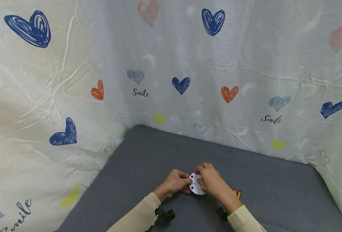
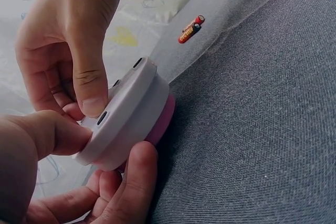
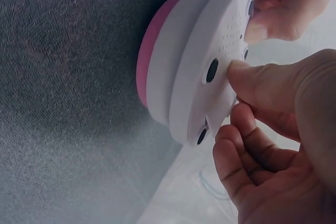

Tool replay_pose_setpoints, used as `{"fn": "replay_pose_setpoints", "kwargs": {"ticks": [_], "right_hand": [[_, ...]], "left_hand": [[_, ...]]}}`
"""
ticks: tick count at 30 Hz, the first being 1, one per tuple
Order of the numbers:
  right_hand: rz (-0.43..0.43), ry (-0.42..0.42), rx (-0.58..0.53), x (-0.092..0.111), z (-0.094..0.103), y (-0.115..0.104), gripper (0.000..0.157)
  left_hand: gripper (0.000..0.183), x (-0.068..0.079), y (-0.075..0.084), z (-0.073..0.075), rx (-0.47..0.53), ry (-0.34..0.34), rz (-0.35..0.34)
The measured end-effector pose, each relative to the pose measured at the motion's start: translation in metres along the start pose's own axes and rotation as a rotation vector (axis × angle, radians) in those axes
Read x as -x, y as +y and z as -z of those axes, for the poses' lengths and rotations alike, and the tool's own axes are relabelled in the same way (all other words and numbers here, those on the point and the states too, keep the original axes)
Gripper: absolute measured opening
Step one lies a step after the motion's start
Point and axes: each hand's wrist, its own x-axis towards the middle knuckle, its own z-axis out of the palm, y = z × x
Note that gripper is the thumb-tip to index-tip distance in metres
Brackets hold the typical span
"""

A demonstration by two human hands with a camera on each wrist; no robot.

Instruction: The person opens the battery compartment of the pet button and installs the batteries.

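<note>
A round white device (image 1: pixel 197 190) with a pink underside stands tilted between both hands, its flat face showing black rubber feet and a patch of small holes. My left hand (image 1: pixel 175 182) grips its left edge, thumb on the flat face and fingers beneath, as the left wrist view shows. From the other side my right hand (image 1: pixel 213 182) reaches over it. In the right wrist view the right thumb (image 3: pixel 252 80) presses on the face of the device (image 3: pixel 184 61), with curled fingers (image 3: pixel 244 129) close to the edge by a notch. The right hand hides part of the face.
Two small red-and-black batteries (image 2: pixel 190 30) lie side by side on the grey cloth surface (image 1: pixel 159 148), to the right, beyond the right wrist. A white curtain (image 1: pixel 171 58) printed with hearts hangs behind and at the sides. Black wrist mounts (image 1: pixel 165 215) sit below the sleeves.
</note>
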Motion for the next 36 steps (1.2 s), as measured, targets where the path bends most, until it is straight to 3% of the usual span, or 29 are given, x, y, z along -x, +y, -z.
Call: {"fn": "replay_pose_setpoints", "kwargs": {"ticks": [19,36], "right_hand": [[-0.032,0.061,0.033,0.000,-0.003,-0.003,0.010],[-0.019,0.094,-0.075,-0.004,0.007,0.002,0.013]], "left_hand": [[0.023,-0.001,-0.003,-0.002,0.003,0.018,-0.003],[0.022,0.000,-0.002,0.001,0.013,-0.001,-0.010]]}}
